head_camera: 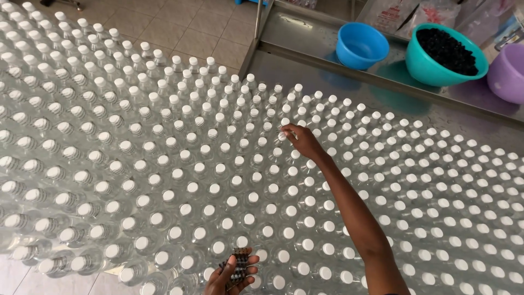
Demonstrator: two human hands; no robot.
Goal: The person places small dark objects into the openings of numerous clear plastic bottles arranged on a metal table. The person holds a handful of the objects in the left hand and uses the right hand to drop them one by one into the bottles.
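Hundreds of clear plastic bottles (218, 180) with white caps stand packed cap to cap before us, filling the frame from the upper left down to the lower right. Our right hand (303, 141) stretches out over them just above the middle of the picture, its fingertips (286, 133) pinched on the white cap (282, 136) of one bottle in the pack. Our left hand (232, 275) sits at the bottom edge, a little left of centre, fingers curled around a small stack of dark ridged caps (239, 261) held just above the bottles. Beyond the bottles, in the upper right, a steel table (305, 41) carries a blue bowl (360, 45), a teal bowl (445, 54) heaped with dark caps, and a purple bowl (506, 74) cut off by the right edge. Tiled floor (180, 27) shows at the top, left of the table.
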